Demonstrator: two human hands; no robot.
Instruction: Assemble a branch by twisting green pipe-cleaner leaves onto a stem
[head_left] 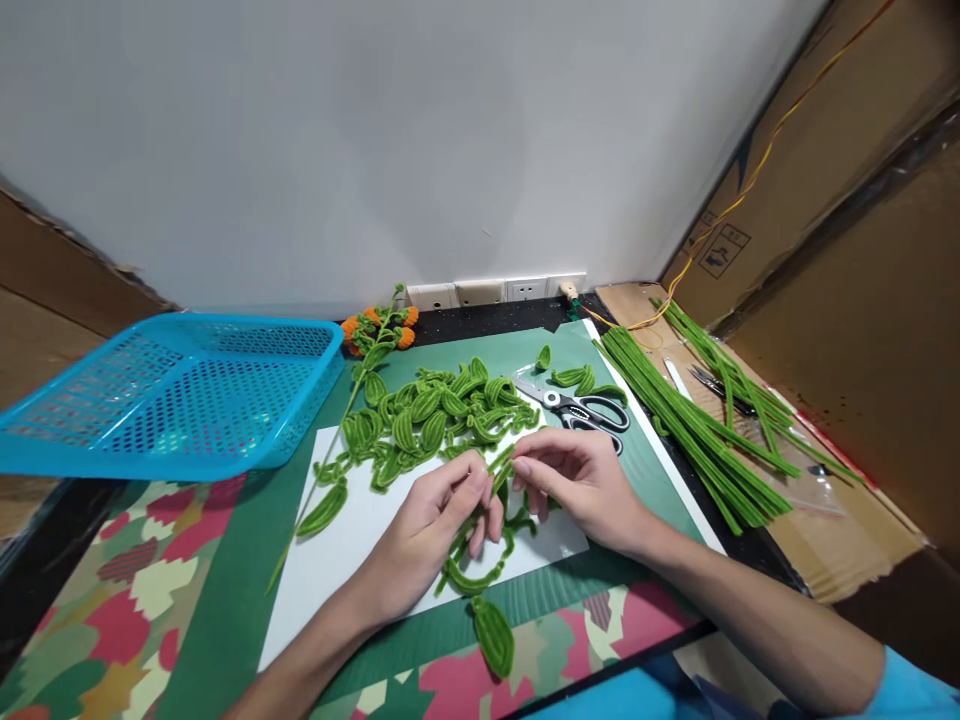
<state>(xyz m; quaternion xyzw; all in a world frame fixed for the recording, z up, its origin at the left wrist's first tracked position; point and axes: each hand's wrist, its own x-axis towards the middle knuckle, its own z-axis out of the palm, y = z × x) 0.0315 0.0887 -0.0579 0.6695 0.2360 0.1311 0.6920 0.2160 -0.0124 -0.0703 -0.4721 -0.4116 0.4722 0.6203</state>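
Note:
My left hand and my right hand meet over the white sheet. Both pinch a short green pipe cleaner between thumb and fingers. Below my fingers a curled green stem with a pipe-cleaner leaf reaches the sheet's front edge; whether it joins the held piece is hidden. Just beyond my hands lies a heap of green pipe-cleaner leaves. Scissors with black and grey handles rest behind my right hand, blades pointing left.
A blue plastic basket stands at the left. Beside it lies a stem with orange flowers. Long green pipe cleaners and a dark pointed tool lie on the right. A yellow cord runs from the wall socket past cardboard.

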